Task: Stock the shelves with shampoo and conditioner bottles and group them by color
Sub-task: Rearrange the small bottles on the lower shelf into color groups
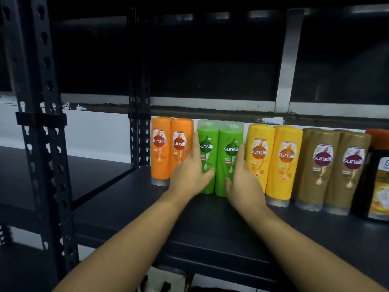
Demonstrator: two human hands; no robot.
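Two green bottles (pixel 228 144) stand between flat left hand (pixel 190 172) and right hand (pixel 244 183).

A row of upright bottles stands on the black shelf (pixel 147 218): two orange bottles (pixel 161 150), two green bottles (pixel 228 157), two yellow bottles (pixel 282 163), two brown bottles (pixel 317 169), then a dark bottle (pixel 376 182) with an orange cap at the three o'clock end. The left hand (pixel 189 175) lies flat against the green bottles at their nine o'clock, the right hand (pixel 244 186) at their three o'clock, fingers straight.

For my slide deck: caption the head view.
Left hand and right hand flank green bottles between orange bottles and yellow bottles.
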